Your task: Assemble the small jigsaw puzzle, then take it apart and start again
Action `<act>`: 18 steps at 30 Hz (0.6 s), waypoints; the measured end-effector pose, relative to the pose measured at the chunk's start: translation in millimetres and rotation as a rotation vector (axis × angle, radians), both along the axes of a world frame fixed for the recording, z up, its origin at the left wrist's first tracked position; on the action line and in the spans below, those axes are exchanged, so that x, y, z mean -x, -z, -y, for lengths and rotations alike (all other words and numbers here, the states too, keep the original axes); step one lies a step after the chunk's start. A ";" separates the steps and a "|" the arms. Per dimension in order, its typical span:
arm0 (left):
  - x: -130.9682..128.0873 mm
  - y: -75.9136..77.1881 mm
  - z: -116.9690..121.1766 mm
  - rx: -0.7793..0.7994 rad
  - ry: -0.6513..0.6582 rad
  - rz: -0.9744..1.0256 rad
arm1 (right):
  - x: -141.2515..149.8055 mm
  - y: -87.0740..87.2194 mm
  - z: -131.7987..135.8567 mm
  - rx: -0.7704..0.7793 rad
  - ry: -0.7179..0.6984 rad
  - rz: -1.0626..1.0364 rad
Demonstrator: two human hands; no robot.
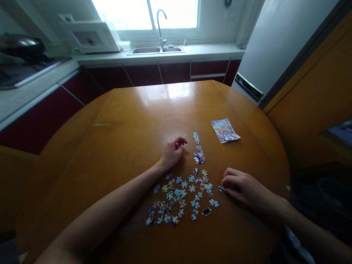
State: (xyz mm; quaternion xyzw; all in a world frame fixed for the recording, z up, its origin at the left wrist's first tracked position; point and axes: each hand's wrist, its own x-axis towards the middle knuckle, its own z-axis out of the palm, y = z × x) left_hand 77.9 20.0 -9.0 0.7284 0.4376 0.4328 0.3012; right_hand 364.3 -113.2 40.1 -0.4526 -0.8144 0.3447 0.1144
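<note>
My left hand [173, 149] rests on the wooden table [132, 121], fingers loosely bent and apart, with nothing visible in them. Just right of it lies a narrow strip of joined puzzle pieces [198, 146], wider at its near end. My right hand [242, 185] is at the right of the loose pieces, its fingertips closed on a small dark-and-white puzzle piece [220, 189] at the tabletop. Between my forearms many loose puzzle pieces [167, 211] are spread, densest at the lower left. A single blue-and-white piece [196, 171] sits just below the strip.
A creased picture sheet [225, 130] lies on the table beyond my right hand. Behind the table are a counter with a sink [145, 50] and faucet [160, 29], a microwave [92, 37], a pan [22, 46] on the stove, and a fridge [277, 47] at the right.
</note>
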 end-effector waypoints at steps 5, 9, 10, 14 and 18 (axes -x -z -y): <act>-0.5 -1.8 1.0 0.001 0.009 0.001 | 6.3 -6.4 -24.7 -0.115 0.040 -0.036; -0.6 -2.9 1.6 -0.016 0.028 -0.016 | 21.2 -8.4 -60.8 -0.197 0.049 -0.082; -0.6 -2.8 2.0 -0.021 0.033 -0.025 | 25.9 -7.7 -70.7 -0.212 0.058 -0.099; -0.5 -2.6 5.1 -0.034 0.053 -0.080 | 44.4 1.3 -105.8 -0.233 0.076 -0.132; -0.3 -4.6 8.9 -0.067 0.092 -0.157 | 57.2 16.3 -125.5 -0.193 0.101 -0.131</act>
